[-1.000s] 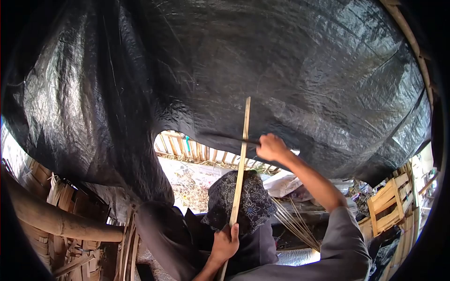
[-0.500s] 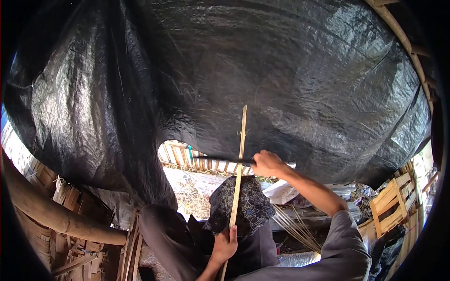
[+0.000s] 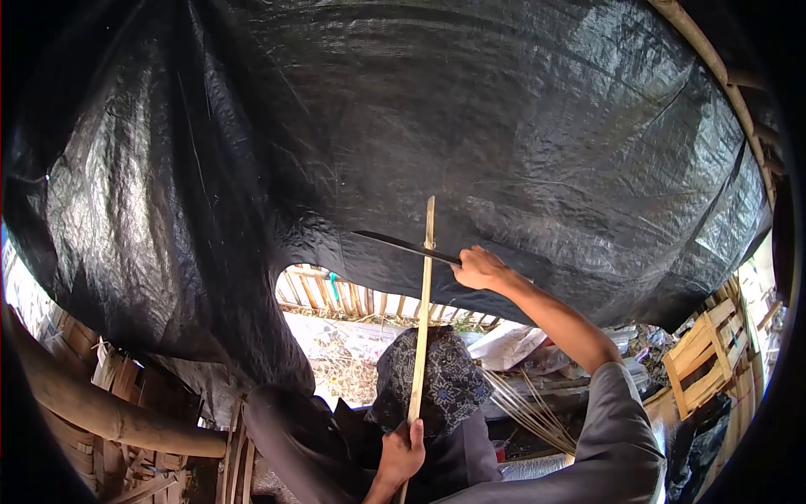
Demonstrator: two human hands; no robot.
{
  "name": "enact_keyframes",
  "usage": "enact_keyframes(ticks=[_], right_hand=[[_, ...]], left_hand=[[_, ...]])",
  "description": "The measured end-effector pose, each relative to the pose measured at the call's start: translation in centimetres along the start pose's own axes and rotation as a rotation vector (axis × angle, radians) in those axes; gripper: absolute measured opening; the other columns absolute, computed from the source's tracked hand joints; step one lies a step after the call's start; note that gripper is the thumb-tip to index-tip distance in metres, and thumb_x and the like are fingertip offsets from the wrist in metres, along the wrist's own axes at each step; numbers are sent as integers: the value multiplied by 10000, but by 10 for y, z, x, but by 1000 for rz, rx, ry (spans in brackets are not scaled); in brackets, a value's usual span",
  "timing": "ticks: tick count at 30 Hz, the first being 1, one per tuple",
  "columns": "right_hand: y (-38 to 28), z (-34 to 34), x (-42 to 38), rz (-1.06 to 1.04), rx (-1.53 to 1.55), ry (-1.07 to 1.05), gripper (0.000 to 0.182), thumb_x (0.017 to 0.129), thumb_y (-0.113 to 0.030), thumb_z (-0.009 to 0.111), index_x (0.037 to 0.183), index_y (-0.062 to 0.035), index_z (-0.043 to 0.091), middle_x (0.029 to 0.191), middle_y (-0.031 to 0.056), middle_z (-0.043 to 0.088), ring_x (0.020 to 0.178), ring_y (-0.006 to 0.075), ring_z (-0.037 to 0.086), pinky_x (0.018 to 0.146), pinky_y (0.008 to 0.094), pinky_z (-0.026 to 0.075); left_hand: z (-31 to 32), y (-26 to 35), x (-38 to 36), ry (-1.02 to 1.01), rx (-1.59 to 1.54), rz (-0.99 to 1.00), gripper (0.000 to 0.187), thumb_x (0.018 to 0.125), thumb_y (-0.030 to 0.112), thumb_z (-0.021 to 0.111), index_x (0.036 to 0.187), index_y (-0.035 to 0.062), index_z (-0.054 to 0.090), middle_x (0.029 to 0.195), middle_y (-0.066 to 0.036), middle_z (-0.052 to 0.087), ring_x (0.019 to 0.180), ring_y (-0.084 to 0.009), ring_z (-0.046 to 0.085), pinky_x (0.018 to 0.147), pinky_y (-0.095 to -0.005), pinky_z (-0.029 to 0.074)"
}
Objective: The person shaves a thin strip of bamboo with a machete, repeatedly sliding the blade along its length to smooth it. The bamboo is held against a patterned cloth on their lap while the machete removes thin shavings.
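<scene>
My left hand [image 3: 402, 452] is closed round the lower part of a long, pale strip of wood or bamboo [image 3: 421, 344], which stands nearly upright in front of me. My right hand [image 3: 481, 268] grips a long, dark-bladed knife [image 3: 395, 242] by its handle, which the fingers hide. The blade points left and crosses the strip near a ring-like node below its top end. Behind the strip, a dark patterned cloth [image 3: 453, 378] lies over my knee.
A black plastic sheet [image 3: 470, 126] hangs in front. Thick bamboo [image 3: 126, 420] lies at the lower left. Thin strips [image 3: 533, 412] spread at the right, near a slatted wooden piece [image 3: 698, 361]. A bamboo fence [image 3: 336, 294] shows through the gap.
My right hand and the knife have moved up along the strip, from about its middle to near its top. The blade now tilts up to the left. My left hand keeps its hold.
</scene>
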State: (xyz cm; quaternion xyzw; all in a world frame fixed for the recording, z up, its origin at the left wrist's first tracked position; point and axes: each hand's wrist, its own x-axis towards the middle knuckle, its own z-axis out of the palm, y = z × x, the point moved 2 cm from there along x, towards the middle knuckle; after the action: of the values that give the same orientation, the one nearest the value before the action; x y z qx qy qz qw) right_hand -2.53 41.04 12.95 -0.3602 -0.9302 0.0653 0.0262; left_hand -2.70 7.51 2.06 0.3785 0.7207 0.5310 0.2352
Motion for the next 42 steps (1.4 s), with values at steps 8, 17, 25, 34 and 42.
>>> enact_keyframes(ticks=[8, 17, 25, 34, 42], right_hand=[[-29, 18, -47, -306, -56, -122, 259, 654, -191, 587, 760, 37, 650, 713, 268, 607, 688, 372, 634, 650, 444, 518], [-7, 5, -11, 65, 222, -160, 315, 737, -197, 517, 792, 96, 619, 695, 275, 607, 704, 404, 629, 638, 452, 503], [-12, 29, -16, -230, 32, -81, 316, 667, -216, 569, 802, 61, 639, 762, 278, 614, 718, 365, 643, 671, 447, 518], [-21, 18, -22, -277, 59, -211, 290, 747, -205, 560, 748, 81, 607, 656, 235, 604, 613, 321, 626, 550, 429, 499], [15, 21, 13, 33, 219, -101, 375, 814, -220, 433, 800, 106, 617, 745, 253, 626, 724, 376, 642, 694, 438, 522]], left_hand=[[0, -9, 0, -65, -48, -96, 385, 921, 296, 444, 739, -30, 538, 542, -197, 531, 515, -367, 576, 462, -390, 430], [4, -20, -4, -20, -48, -83, 441, 933, 337, 416, 695, -23, 503, 492, -101, 508, 450, -197, 567, 435, -316, 421], [0, -20, -6, -103, -39, -178, 391, 931, 288, 422, 713, -20, 520, 540, -171, 520, 490, -326, 568, 456, -364, 415], [0, -17, -3, -96, -53, -174, 410, 937, 295, 401, 689, -17, 497, 515, -144, 518, 472, -291, 573, 450, -362, 419], [0, -13, -4, -90, -125, -201, 449, 947, 343, 391, 677, -11, 446, 531, -24, 441, 474, -90, 459, 432, -276, 402]])
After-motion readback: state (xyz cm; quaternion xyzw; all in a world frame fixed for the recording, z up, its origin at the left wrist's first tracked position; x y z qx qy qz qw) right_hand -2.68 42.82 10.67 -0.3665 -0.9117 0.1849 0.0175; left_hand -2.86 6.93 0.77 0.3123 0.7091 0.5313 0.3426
